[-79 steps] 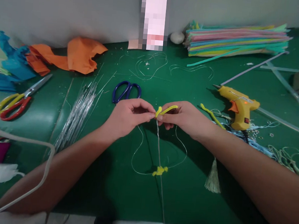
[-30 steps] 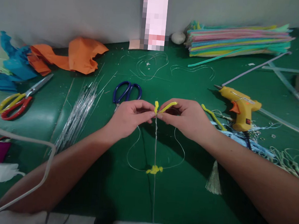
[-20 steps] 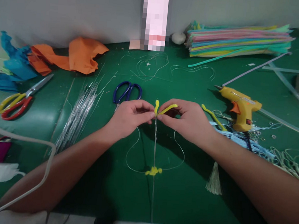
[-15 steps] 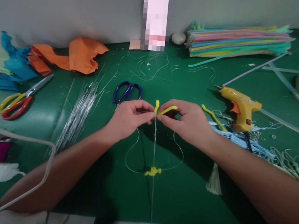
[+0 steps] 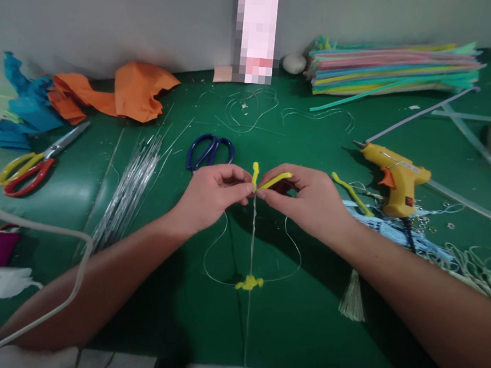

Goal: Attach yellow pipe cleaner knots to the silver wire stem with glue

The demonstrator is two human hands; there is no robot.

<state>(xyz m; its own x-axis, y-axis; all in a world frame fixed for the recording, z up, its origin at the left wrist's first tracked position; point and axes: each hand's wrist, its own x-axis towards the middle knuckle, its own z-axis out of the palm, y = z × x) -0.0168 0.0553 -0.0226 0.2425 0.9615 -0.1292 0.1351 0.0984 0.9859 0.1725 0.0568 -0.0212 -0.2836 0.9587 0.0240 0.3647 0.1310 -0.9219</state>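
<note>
Fingertips of my left hand [image 5: 221,196] and my right hand [image 5: 302,197] meet at the centre, both pinched closed at the base of a bent yellow pipe cleaner [image 5: 277,180]. One of its ends stands upright and the other slants to the right. Below the pinch hangs a twisted wire stem [image 5: 253,230], reaching down toward the table's front edge. Thin wire loops out from under both hands and meets at a small yellow fuzzy cluster [image 5: 249,283] partway down the stem. My fingers hide the exact joint of wire and pipe cleaner.
Blue-handled scissors [image 5: 211,149] lie just beyond my left hand, with a bundle of wires [image 5: 131,185] farther left. A yellow glue gun [image 5: 395,174] and pale blue tassels [image 5: 400,235] lie at right. Coloured pipe cleaners [image 5: 393,71] are stacked at the back.
The lower stem and yellow cluster have swung slightly left. The upright yellow end has tilted a little left. Both hands keep their pinch in nearly the same place.
</note>
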